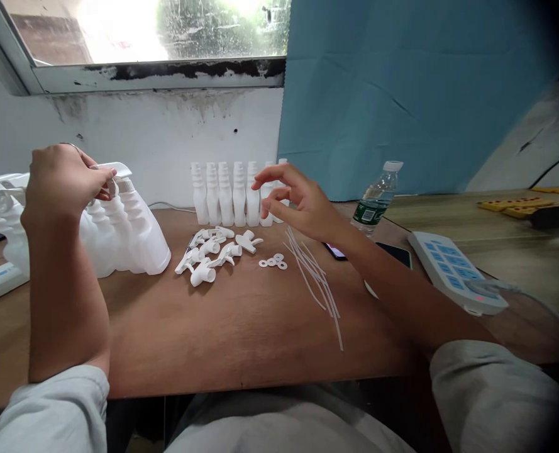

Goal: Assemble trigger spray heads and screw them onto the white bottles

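My left hand [65, 182] is closed on the trigger spray head [116, 171] of a white spray bottle [142, 229] at the left of the brown table [241, 333], beside other assembled bottles. My right hand [293, 198] hovers above the table with fingers curled and apart, holding nothing, just in front of a row of headless white bottles [225, 192] by the wall. Below it lie loose white spray heads [213, 251], small white ring washers [273, 261] and thin clear dip tubes [317, 277].
A water bottle [376, 198] stands right of the row. A phone [395, 253] lies under my right forearm, with a white keypad device [453, 270] further right. Yellow pieces [515, 204] lie on the neighbouring table. A blue sheet [402, 94] covers the wall.
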Demonstrator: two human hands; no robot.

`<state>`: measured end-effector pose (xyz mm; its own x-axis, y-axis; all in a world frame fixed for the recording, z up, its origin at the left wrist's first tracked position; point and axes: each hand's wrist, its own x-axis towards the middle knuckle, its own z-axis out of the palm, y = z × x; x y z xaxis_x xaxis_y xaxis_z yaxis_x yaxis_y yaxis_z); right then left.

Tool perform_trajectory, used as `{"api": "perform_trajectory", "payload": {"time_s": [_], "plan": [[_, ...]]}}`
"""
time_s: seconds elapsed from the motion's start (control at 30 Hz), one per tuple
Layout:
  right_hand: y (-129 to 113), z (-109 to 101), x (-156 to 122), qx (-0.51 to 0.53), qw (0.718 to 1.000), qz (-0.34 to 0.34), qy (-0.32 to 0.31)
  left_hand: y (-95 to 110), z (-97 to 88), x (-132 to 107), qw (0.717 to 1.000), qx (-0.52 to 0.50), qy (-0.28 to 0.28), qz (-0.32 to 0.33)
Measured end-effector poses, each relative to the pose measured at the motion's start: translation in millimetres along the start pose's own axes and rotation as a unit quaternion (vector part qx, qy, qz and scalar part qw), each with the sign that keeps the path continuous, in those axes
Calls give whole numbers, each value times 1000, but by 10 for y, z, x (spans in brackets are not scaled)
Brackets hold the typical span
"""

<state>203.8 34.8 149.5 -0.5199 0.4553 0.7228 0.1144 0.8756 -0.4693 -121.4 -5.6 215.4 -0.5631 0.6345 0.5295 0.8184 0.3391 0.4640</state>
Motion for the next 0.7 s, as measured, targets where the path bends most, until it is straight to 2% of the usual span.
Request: {"api": "perform_trajectory", "payload": {"time_s": [0.23,0.43,0.53,0.7], "plan": [[-16,-7,-7,-25,999,6,-35,32,1,-24,1000,22,-5,-16],[-43,-30,-8,-51,991,48,-113,79,3,-37,998,38,-18,-44],[-53,-35,-7,-58,988,51,-133,101,-19,-69,998,36,-30,-51],[-38,-44,-14,-74,985,47,-146,105,-18,-97,997,70,-22,-7]]}}
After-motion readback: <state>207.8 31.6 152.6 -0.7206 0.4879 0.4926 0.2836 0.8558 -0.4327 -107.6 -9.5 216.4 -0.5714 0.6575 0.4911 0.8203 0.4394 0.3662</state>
